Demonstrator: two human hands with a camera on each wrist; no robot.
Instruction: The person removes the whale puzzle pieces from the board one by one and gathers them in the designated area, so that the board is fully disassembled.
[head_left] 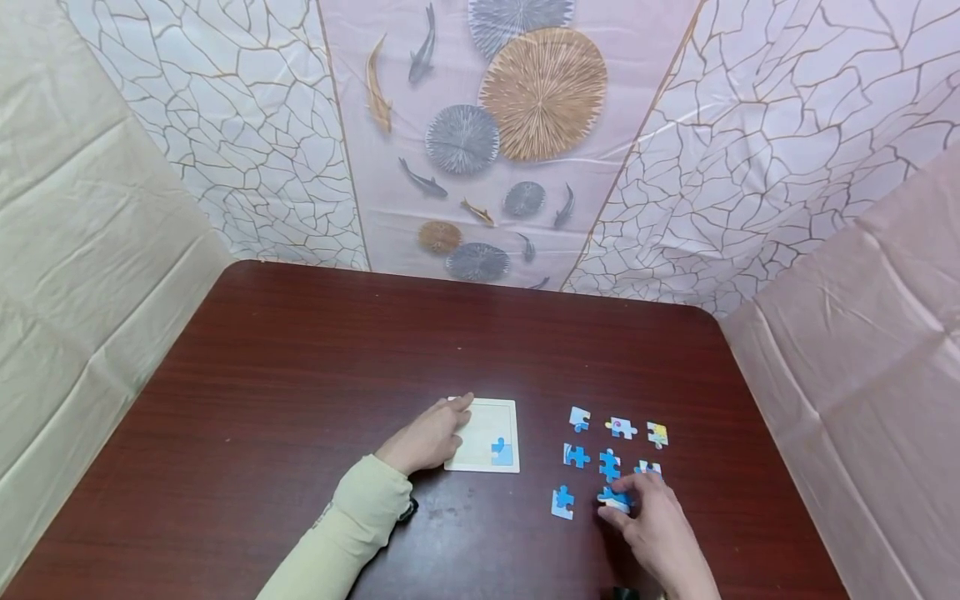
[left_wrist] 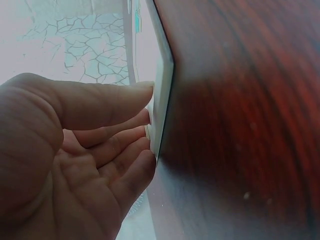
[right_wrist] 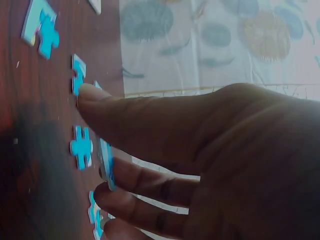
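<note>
A pale square puzzle tray (head_left: 480, 421) lies on the table, with one blue jigsaw piece (head_left: 504, 455) in its near right corner. My left hand (head_left: 427, 437) rests on the tray's left side; the left wrist view shows the thumb and fingertips touching the tray's frame (left_wrist: 161, 95). To the right, my right hand (head_left: 660, 521) pinches a blue and white jigsaw piece (head_left: 617, 500) between thumb and fingers. From the right wrist, that piece (right_wrist: 106, 162) appears tilted up off the table, partly hidden by the thumb.
Several loose jigsaw pieces lie around the right hand, among them a yellow one (head_left: 657, 433), a blue one (head_left: 610, 463) and one at the near left (head_left: 562, 502). The dark red table (head_left: 337, 350) is bordered by patterned cloth walls (head_left: 465, 225).
</note>
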